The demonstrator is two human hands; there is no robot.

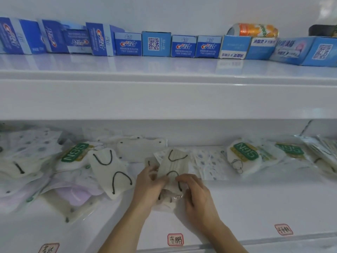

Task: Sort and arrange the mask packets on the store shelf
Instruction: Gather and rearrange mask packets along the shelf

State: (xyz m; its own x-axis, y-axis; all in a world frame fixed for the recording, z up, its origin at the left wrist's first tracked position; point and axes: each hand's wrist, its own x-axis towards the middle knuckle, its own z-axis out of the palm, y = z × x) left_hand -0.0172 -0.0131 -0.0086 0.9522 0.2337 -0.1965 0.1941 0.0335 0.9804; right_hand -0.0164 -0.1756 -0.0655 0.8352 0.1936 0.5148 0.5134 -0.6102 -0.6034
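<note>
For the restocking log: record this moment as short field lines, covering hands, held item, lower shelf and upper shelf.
left hand: left hand grips the stack of beige mask packets
right hand: right hand grips the same stack from the other side
lower shelf: N95 packets, a purple mask packet, a loose beige mask packet
upper shelf: row of toothpaste boxes, an orange can lying on its side
shelf edge: handwritten label
</note>
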